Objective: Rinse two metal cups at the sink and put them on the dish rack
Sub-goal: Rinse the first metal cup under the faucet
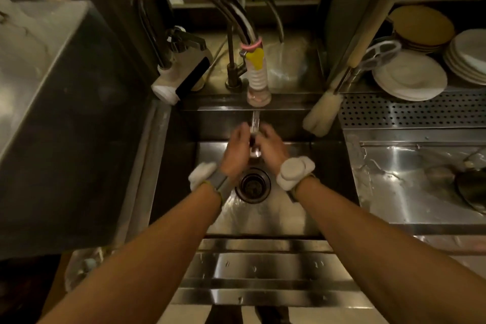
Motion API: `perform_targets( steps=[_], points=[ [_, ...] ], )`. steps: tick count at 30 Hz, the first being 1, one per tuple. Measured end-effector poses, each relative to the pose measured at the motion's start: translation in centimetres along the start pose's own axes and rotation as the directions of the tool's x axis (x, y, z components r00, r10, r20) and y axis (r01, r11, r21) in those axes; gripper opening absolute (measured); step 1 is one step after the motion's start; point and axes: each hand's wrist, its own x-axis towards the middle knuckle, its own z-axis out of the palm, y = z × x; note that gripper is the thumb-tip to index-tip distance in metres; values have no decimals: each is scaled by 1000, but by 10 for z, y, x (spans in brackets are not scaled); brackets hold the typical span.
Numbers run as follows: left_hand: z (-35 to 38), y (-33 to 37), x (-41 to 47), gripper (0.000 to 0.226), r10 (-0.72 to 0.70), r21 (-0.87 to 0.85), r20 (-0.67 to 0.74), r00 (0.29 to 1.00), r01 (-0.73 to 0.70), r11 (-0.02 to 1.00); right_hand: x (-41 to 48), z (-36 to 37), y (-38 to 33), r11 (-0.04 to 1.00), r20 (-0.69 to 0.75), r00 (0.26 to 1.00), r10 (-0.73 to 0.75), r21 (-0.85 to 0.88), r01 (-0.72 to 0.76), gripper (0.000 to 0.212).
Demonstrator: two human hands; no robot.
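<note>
1. Step in hand: rinsing, I judge. I have both hands over the sink [328, 187], under the water stream [255, 119] from the tap nozzle [259, 89].
2. Left hand [236, 150] and right hand [271, 146] sit close together, with 1 small shiny metal cup [254, 151] between them, just above the drain [253, 185].
3. Fingers of both hands curl inward around the cup; most of it is hidden, so I cannot tell the exact hold.
4. I cannot see cup 2 anywhere; it may be out of view.
5. Rack side: the perforated tray [410, 110] sits to the right of the sink, with stacked plates [410, 79] behind it. I take that as the drop spot.
6. Next move calls for turning the cup so water reaches inside, tipping it out, then carrying it right, clear of the brush [322, 113] leaning at the sink corner.
7. Wet metal is likely slippery; keep a firm hold.
</note>
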Motion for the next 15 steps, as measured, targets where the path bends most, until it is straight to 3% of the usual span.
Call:
perform_targets(
  steps=[2, 3, 4, 6, 8, 9, 11, 13, 15],
  points=[
    [-4, -27, -15, 57, -283, 38, 112, 953, 280, 959, -15, 3, 27, 970, 82, 967, 242, 5, -244, 23],
    [-5, -30, -15, 60, -340, 60, 136, 930, 335, 940, -19, 3, 27, 965, 92, 961, 261, -10, -261, 25],
    [-6, -25, -6, 60, -296, 62, 118, 948, 290, 955, -13, 3, 24, 980, 83, 976, 200, -7, -200, 24],
    [-6, -2, 9, 54, -41, -20, 50, 998, 42, 999, -6, 3, -2, 985, -6, 1000, 12, 171, -11, 23],
    [0, 12, 12, 44, 155, -77, -40, 987, -158, 984, -6, 9, -21, 963, -99, 992, -83, 248, 106, 36],
    [1, 3, 13, 42, 181, -51, -74, 981, -185, 981, -6, 11, -16, 971, -135, 987, -85, 209, 112, 35],
    [-2, -21, 2, 45, -2, 14, -50, 999, 2, 1000, -18, 9, 4, 990, -59, 998, 26, 137, -18, 20],
    [-7, -26, -16, 55, -281, 100, 81, 956, 272, 957, -38, 7, 8, 953, 94, 964, 247, 153, -260, 34],
    [-10, -8, -14, 63, -290, 116, 134, 948, 275, 954, -35, 6, -2, 957, 55, 971, 231, 166, -237, 32]
  ],
)
